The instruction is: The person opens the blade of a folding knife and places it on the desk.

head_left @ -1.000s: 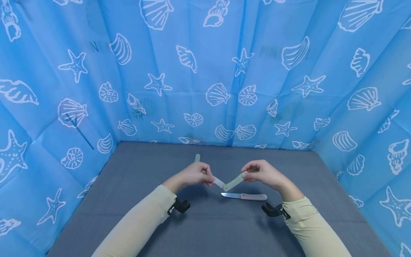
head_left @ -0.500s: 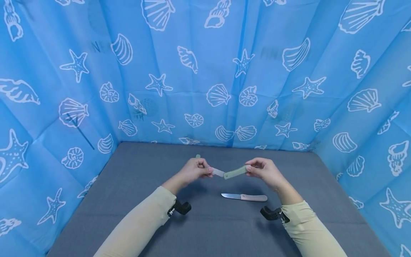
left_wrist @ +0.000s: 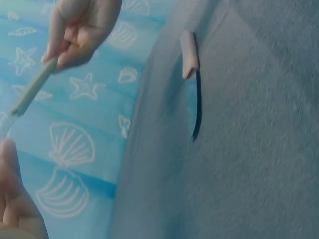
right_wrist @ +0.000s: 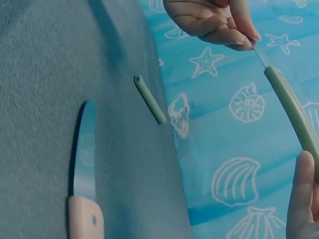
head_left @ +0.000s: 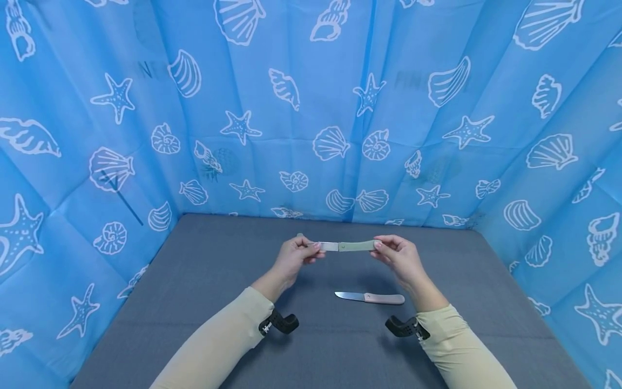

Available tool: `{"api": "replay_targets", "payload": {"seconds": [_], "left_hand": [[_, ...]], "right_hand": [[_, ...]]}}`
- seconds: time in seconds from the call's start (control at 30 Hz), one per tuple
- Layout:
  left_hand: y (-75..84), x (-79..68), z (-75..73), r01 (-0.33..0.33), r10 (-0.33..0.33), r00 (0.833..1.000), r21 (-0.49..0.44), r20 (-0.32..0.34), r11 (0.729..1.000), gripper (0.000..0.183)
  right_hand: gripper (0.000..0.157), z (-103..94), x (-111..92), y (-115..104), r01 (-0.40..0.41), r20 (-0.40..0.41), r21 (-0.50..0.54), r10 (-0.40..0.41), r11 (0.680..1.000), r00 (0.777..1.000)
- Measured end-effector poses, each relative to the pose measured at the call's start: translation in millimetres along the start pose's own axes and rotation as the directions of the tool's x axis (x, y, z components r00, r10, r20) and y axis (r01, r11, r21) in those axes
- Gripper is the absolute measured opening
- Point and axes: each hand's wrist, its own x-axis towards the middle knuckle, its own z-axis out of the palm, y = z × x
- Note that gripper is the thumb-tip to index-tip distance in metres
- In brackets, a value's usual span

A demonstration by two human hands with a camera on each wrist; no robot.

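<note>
A folding knife with a pale green handle (head_left: 356, 246) is held up level between my two hands, its blade (head_left: 330, 246) swung out in line with the handle. My left hand (head_left: 291, 258) pinches the blade between thumb and fingers, hiding the tip. The right hand (head_left: 402, 258) grips the far end of the handle. Below them on the table, a pink-handled folding knife (head_left: 385, 299) lies unfolded, blade to the left; the right wrist view shows its blade (right_wrist: 85, 154) up close.
A slim green piece (right_wrist: 149, 99), shaped like a folded knife, lies on the grey table (head_left: 233, 324) behind my left hand, mostly hidden in the head view. A blue shell-print curtain (head_left: 301, 135) closes off the table's back and sides.
Both hands have risen with the green knife, which has gone from bent at its pivot to straight. The pink knife has stayed put.
</note>
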Motion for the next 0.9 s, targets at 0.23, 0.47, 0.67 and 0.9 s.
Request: {"api": "replay_targets", "payload": {"seconds": [0.23,0.47,0.67,0.9], "left_hand": [[-5.4,-2.3,2.8,0.041,-0.044,0.998,-0.067,-0.041,0.997,0.008],[-6.6,-4.2,-5.6,0.082,-0.082,0.997,-0.060,-0.004,0.995,0.007],[-8.9,-7.0,-14.6,0.095,-0.095,0.995,-0.015,0.032,0.995,0.008],[-11.1,-11.7,-20.2,0.125,-0.127,0.990,0.037,0.056,0.991,0.014]], "right_hand": [[0.017,3.0,0.3,4.4,-0.065,-0.024,0.110,0.068,0.992,0.997],[0.026,-2.1,-0.2,5.0,-0.072,0.092,0.040,0.068,0.997,0.993],[0.025,-9.1,-1.7,0.8,-0.073,0.208,-0.136,0.100,0.988,0.973],[0.031,-14.2,-1.7,-2.3,-0.056,0.268,-0.235,0.120,0.970,0.956]]}}
